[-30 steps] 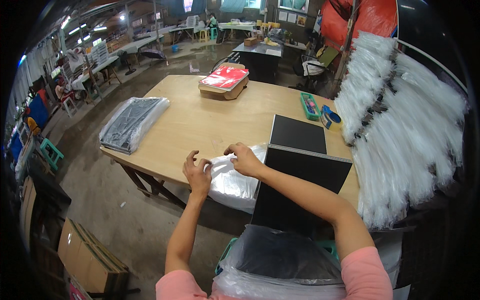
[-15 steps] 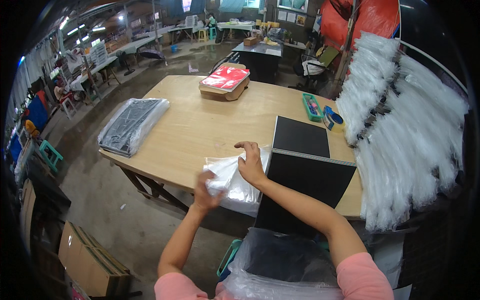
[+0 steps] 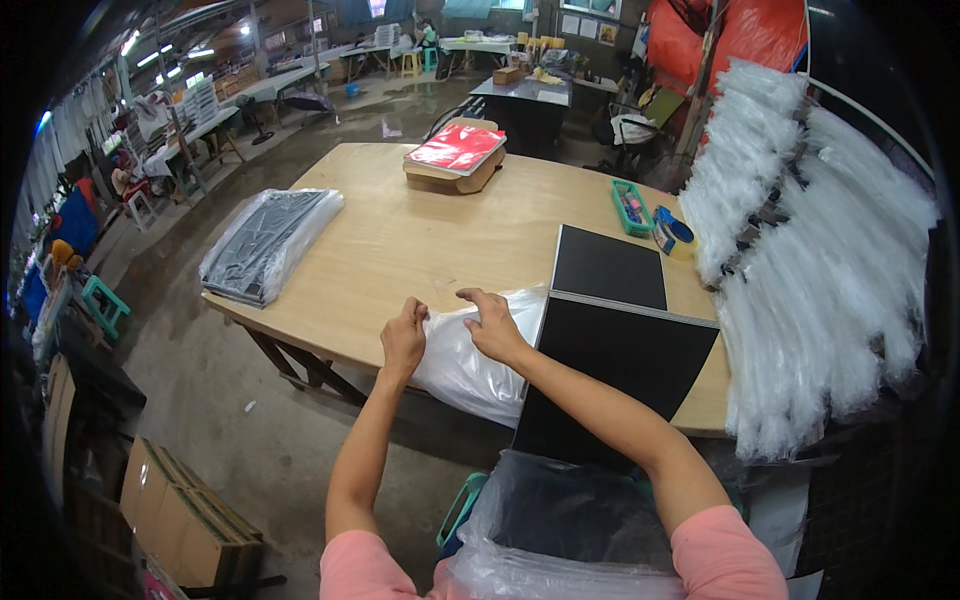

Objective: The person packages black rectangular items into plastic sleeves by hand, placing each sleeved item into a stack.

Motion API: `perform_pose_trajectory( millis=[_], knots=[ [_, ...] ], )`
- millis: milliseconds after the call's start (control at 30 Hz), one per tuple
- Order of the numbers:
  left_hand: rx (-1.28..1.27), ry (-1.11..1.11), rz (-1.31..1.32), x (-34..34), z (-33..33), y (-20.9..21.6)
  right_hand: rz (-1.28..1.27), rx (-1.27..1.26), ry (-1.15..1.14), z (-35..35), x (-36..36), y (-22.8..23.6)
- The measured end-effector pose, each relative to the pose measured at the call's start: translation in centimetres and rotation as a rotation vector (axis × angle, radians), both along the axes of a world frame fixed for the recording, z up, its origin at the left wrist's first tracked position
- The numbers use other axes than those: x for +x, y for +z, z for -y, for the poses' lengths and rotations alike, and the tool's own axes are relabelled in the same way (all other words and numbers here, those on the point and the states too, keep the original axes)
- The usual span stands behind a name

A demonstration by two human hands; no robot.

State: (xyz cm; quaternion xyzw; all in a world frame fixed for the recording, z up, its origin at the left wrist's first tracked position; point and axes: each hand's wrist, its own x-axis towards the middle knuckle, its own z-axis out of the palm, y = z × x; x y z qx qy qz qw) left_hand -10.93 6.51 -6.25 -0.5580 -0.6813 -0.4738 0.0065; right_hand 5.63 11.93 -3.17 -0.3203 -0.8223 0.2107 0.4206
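A clear plastic bag (image 3: 470,372) lies crumpled at the table's near edge, beside some black panels (image 3: 622,362). My left hand (image 3: 404,343) is closed in a pinch on the left edge of this bag. Over the bag's upper part hovers my right hand (image 3: 492,328), its index finger bent and its thumb apart from it. That right hand looks to hold nothing, though its lower fingers are partly hidden. One black panel (image 3: 608,267) lies flat on the table, behind a seam from the nearer one. Another stack in clear plastic (image 3: 560,510) rests close against me.
Bagged black panels (image 3: 268,245) sit at the table's left end. A red-covered stack (image 3: 457,150) is at the far edge. A green basket (image 3: 631,208) and tape rolls (image 3: 674,235) stand right, near heaped plastic bags (image 3: 830,270). Cardboard (image 3: 185,515) leans at lower left.
My left hand, blurred before, has moved up and now pinches the bag's edge. The bag's left side is drawn up with it. My right hand has shifted slightly left.
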Motion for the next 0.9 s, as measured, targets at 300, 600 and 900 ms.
perform_pose_trajectory(
  millis=[300,600,900],
  knots=[
    [0.536,-0.222,0.642,2.3,1.3,4.4,-0.215,-0.198,-0.058,0.0,-0.4,0.9],
    [-0.106,-0.254,0.408,-0.5,-0.7,2.3,-0.217,-0.092,-0.188,0.1,-0.2,3.1],
    [-0.033,-0.471,0.634,2.3,-0.8,6.6,-0.214,-0.041,-0.298,0.1,-0.1,3.4]
  ],
)
